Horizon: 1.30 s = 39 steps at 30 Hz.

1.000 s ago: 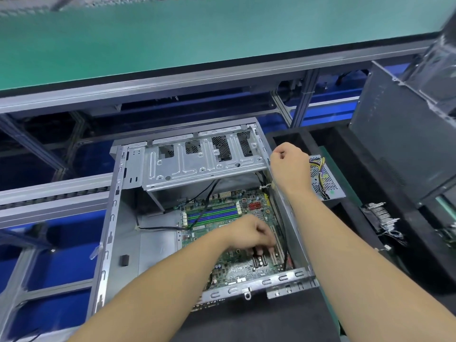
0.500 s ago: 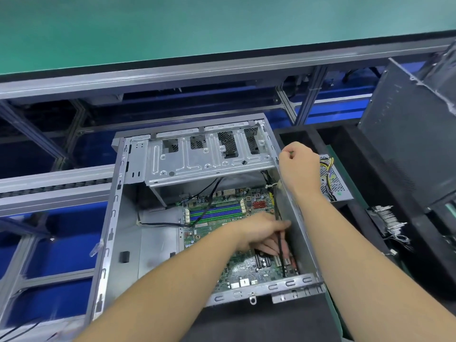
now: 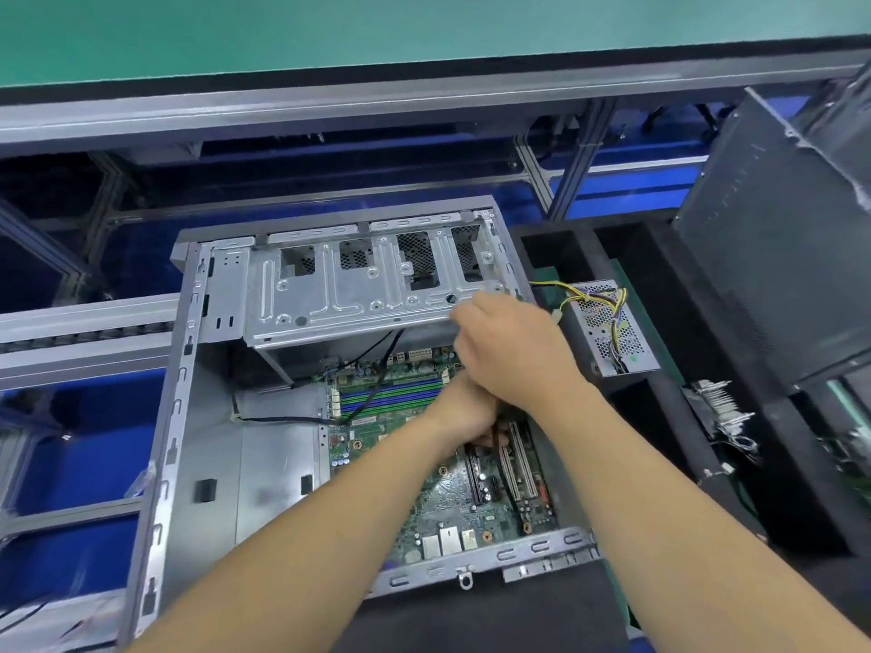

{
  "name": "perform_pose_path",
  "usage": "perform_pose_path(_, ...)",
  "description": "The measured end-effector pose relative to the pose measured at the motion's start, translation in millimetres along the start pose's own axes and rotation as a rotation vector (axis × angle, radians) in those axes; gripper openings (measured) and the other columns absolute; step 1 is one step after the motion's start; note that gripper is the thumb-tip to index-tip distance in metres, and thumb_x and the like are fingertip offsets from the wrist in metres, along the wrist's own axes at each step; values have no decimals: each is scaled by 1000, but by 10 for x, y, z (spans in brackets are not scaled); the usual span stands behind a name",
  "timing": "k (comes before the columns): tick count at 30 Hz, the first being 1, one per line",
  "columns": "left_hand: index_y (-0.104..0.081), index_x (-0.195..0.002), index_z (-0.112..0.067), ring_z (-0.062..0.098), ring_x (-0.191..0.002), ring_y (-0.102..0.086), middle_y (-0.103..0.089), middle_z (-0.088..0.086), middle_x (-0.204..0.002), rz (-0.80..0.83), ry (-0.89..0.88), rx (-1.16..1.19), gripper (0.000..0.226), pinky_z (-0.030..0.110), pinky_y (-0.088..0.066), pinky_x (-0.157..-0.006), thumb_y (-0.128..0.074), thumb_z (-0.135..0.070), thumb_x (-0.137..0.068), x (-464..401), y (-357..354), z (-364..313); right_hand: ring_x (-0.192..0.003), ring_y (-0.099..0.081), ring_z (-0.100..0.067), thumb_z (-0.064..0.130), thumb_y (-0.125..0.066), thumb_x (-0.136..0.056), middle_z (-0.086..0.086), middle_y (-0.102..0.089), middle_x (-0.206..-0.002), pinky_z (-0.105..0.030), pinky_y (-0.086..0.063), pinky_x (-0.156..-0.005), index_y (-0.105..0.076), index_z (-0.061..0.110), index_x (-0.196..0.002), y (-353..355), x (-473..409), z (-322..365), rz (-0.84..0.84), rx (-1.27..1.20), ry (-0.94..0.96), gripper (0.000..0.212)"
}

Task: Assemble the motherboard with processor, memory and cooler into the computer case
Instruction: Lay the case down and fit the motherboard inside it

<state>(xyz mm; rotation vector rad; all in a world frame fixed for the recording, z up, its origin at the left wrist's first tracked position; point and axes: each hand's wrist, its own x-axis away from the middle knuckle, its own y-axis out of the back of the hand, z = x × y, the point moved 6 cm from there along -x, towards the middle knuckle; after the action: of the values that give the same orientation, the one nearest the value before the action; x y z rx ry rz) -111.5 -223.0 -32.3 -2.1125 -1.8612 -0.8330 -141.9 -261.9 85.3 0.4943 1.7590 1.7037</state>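
The grey computer case (image 3: 184, 417) lies open on its side. The green motherboard (image 3: 447, 506) sits inside it, with blue and green memory slots (image 3: 391, 398) towards the back. My left hand (image 3: 464, 412) reaches into the case, its fingers curled down onto the board by the expansion slots (image 3: 518, 464). My right hand (image 3: 513, 351) hovers just above it, below the drive cage (image 3: 358, 299), with its fingers curled under. What those fingers hold is hidden. A white connector (image 3: 557, 318) shows beside that wrist.
A power supply (image 3: 608, 332) with yellow and black wires lies right of the case on black foam. Black cables (image 3: 283, 419) cross the case floor. A dark side panel (image 3: 763, 256) leans at the right. Loose parts (image 3: 721, 407) lie nearby. A green-topped bench (image 3: 330, 30) spans the back.
My right hand has left the case's right wall and moved left over the board, above my left hand. My left hand stays on the board by the slots.
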Motion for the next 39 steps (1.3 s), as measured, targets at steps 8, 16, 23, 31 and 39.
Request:
perform_pose_path(8, -62, -100, -24, 7, -66, -61, -68, 2, -86, 298, -44, -392, 10, 16, -53, -66, -57, -31, -98, 83, -213, 175, -72, -55, -28, 20, -45, -94, -2, -53, -77, -34, -34, -57, -54, 18, -88, -381, 117, 228, 515, 69, 248, 11)
perform_pose_path(16, -61, -88, -5, 13, -42, -56, -63, 8, -62, 157, 254, -99, 8, 26, -50, -44, -54, -1, -89, 94, -55, 427, -102, -62, -30, 10, -45, -99, -4, -69, -110, -38, -36, -73, -66, 16, -108, -598, 193, 172, 661, 413, 180, 23)
perform_pose_path(23, -63, -100, -4, 14, -63, -70, -75, 8, -79, 258, 277, 157, 6, 24, -59, -63, -62, -8, -95, 129, 21, 427, -100, -65, -32, 8, -63, -90, -6, -67, -112, -38, -43, -66, -66, 13, -109, -610, 189, 160, 745, 306, 121, 20)
perform_pose_path(31, -65, -111, 4, 22, -83, -74, -76, 18, -94, 222, 316, 316, 19, 29, -62, -75, -60, 1, -93, 116, 142, 471, -100, -66, -35, 7, -58, -90, -10, -65, -109, -36, -42, -66, -65, 10, -106, -533, 140, 156, 679, 115, 63, 18)
perform_pose_path(39, -68, -92, -4, 20, -69, -73, -74, 13, -79, 186, 303, 252, 19, 28, -61, -61, -52, 5, -95, 144, 240, 503, -114, -53, -32, 22, -53, -96, -11, -54, -127, -37, -44, -94, -65, 14, -119, -586, 429, 176, 345, -500, -655, 27)
